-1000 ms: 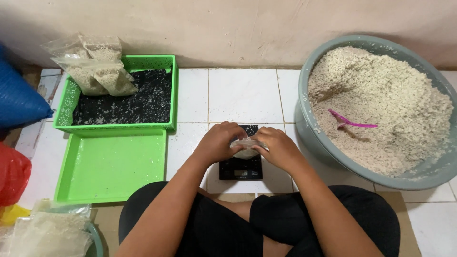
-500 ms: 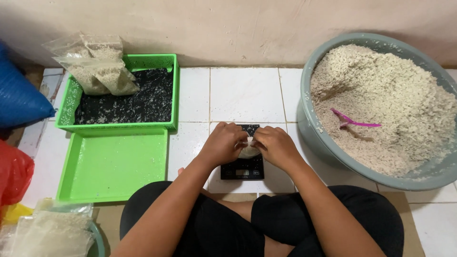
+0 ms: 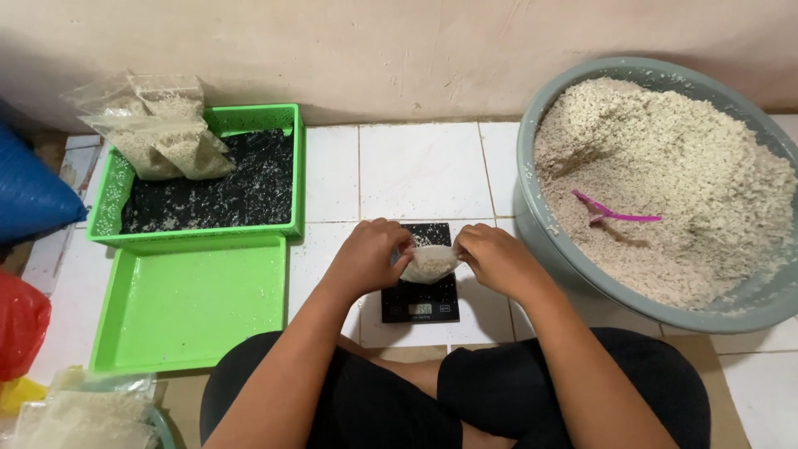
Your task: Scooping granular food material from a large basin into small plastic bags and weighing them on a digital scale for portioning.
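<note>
My left hand [image 3: 366, 256] and my right hand [image 3: 495, 259] each pinch one end of a small clear plastic bag of pale grain [image 3: 430, 263]. The bag hangs stretched between them, just above a small black digital scale [image 3: 421, 301] on the white tiled floor. Both hands are closed on the bag's edges. My crossed legs in black sit below the scale.
A large grey basin [image 3: 540, 224] heaped with pale grain holds a pink scoop [image 3: 613, 211] at right. At left a green basket [image 3: 295, 166] with a black liner carries filled bags [image 3: 162, 133]; a green tray [image 3: 191, 303] lies before it. Blue and red sacks sit far left.
My hands have drawn apart, stretching the bag sideways so its grain-filled middle shows between them. Before, they were cupped together over it on the scale.
</note>
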